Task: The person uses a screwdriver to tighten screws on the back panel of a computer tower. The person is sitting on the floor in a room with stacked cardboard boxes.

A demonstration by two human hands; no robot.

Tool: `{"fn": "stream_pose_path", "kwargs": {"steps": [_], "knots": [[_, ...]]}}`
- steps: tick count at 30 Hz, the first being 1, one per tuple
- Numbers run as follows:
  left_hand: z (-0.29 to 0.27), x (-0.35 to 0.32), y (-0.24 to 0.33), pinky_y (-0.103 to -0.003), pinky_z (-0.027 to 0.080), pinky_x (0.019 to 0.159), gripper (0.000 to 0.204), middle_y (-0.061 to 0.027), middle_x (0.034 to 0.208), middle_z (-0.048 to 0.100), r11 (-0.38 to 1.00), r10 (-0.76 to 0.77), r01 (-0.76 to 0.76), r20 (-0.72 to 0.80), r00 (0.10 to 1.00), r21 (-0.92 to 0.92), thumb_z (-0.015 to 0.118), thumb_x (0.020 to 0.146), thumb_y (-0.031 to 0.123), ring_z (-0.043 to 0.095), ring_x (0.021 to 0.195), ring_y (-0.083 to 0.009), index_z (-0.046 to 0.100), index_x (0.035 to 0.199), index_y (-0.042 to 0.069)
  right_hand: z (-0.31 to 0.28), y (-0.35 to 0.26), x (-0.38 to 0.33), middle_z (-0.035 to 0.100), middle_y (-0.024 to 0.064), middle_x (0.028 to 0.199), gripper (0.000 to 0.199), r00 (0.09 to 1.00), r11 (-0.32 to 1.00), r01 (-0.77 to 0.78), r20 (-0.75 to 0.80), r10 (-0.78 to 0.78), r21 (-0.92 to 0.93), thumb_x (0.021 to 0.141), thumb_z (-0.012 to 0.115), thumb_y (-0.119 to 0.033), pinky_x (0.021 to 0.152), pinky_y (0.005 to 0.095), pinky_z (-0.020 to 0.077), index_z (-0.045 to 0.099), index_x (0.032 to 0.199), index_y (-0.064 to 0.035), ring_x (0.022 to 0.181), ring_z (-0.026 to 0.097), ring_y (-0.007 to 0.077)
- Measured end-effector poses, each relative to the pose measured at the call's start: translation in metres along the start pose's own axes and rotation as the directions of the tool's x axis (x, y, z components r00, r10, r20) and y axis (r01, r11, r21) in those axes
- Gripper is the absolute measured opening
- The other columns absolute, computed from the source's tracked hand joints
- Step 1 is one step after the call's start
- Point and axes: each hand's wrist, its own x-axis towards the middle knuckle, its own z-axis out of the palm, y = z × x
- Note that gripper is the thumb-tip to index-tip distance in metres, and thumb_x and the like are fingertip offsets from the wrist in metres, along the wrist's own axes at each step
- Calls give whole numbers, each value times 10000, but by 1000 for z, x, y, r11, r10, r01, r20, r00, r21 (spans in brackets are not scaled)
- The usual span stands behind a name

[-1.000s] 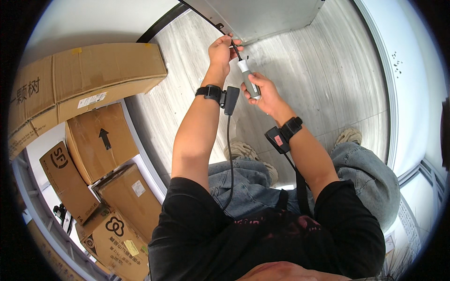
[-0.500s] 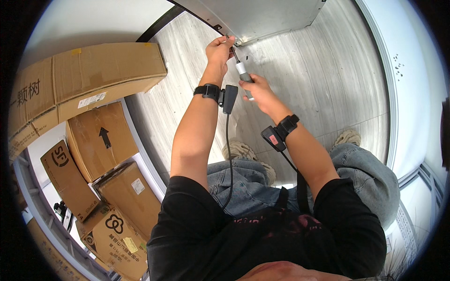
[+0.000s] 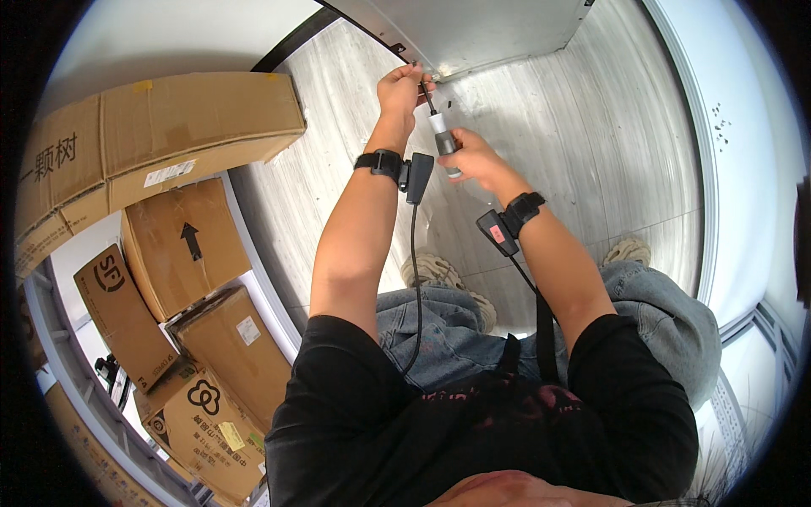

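My right hand point(image 3: 475, 159) is closed around the grey and white handle of a screwdriver point(image 3: 444, 144). The shaft slants up and away toward my left hand point(image 3: 400, 91), at the lower corner of a grey metal panel point(image 3: 473, 38). There the left thumb and fingertips are pinched together beside the screwdriver's tip. What lies between them is too small and covered to make out. A small black bracket point(image 3: 397, 49) sits on the panel's edge just beyond these fingers.
Cardboard boxes point(image 3: 194, 110) are stacked on the left, several on a metal-framed shelf point(image 3: 72, 372). A white framed wall point(image 3: 726, 169) runs along the right. Small dark bits lie on the wood-look floor point(image 3: 608, 152). Cables hang from both wrist straps point(image 3: 380, 163).
The right fingers have shifted a little on the screwdriver handle. The left hand keeps its pinch by the panel. The whole view has moved slightly.
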Motion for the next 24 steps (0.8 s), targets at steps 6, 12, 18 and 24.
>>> {"fn": "stream_pose_path", "kwargs": {"steps": [6, 12, 18, 24], "knots": [[0, 3, -4, -269, 511, 566, 198, -58, 816, 624, 993, 50, -43, -61, 997, 110, 658, 857, 115, 605, 641, -148, 582, 1012, 17, 16, -12, -7, 559, 111, 991, 435, 997, 988, -42, -73, 31, -149, 723, 724, -138, 677, 390, 559, 498, 1067, 6, 876, 592, 237], [-1, 4, -3, -280, 515, 519, 177, -102, 788, 623, 1000, 22, -23, -35, 999, -12, 601, 876, 44, 594, 584, -165, 558, 1028, -37, 5, -5, -3, 556, 123, 1022, 483, 995, 995, -57, 91, 50, 86, 740, 683, -100, 753, 394, 557, 446, 1148, 0, 904, 591, 240], [2, -2, -1, -281, 521, 559, 170, -87, 807, 628, 999, 31, -30, -37, 999, 31, 617, 878, 84, 613, 640, -162, 570, 1017, -2, 1, 1, 1, 566, 127, 1013, 490, 1000, 988, 5, 20, -2, -155, 719, 709, -130, 736, 372, 567, 469, 1124, 4, 901, 597, 237], [1, 2, -2, -283, 523, 577, 174, -70, 786, 624, 997, 24, -21, -48, 999, 75, 623, 880, 106, 614, 655, -161, 578, 1026, 21, 7, -1, -2, 569, 110, 967, 491, 999, 972, 3, -46, -14, -235, 696, 731, -142, 683, 366, 565, 486, 1094, 9, 839, 607, 236]]}}
